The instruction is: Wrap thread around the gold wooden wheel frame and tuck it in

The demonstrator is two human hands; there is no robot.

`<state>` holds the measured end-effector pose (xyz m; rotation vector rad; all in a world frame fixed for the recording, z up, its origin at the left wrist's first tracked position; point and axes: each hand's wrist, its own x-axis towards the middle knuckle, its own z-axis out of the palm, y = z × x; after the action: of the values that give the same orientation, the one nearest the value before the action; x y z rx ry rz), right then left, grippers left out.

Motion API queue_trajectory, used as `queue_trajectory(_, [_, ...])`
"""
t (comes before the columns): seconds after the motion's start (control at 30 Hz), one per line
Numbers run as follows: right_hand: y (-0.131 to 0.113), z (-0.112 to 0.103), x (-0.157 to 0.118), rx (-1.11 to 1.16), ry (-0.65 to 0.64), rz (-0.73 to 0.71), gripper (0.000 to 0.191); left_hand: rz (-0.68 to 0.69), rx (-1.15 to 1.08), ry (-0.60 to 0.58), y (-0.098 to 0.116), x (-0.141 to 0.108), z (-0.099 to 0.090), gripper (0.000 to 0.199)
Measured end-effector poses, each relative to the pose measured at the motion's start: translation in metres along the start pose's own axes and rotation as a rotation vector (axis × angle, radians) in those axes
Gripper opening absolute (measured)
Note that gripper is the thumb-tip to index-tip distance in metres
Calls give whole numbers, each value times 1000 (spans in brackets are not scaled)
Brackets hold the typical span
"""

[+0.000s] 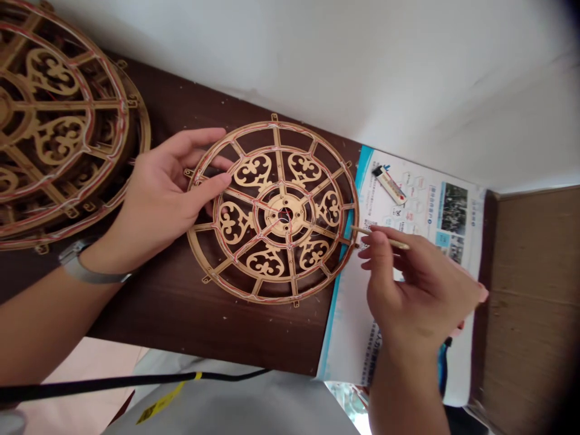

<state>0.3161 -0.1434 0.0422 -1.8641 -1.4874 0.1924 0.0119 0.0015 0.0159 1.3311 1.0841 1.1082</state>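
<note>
The round frame [285,202] looks matt; the table [267,332] seems smooth wood, the sheet [421,208] paper, the left watch band [97,276] metal.

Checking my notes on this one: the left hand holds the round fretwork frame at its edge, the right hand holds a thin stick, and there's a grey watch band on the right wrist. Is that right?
Not quite: the head view shows the grey watch band on the left wrist. The left hand does hold the round fretwork frame at its edge, and the right hand holds a thin stick.

Rm front of wheel [296,205]; wall [308,54] behind; stack [72,106] prob. blks L.
</note>
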Motion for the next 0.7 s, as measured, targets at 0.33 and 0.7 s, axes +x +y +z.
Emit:
queue_trajectory(0.33, [0, 13, 5, -23, 60, -10, 15, 43, 30, 7, -1, -1, 0, 53])
queue_trajectory(0.7, [-35, 35, -10, 442, -96, -97, 17, 43, 26, 39, -8, -1, 4, 53])
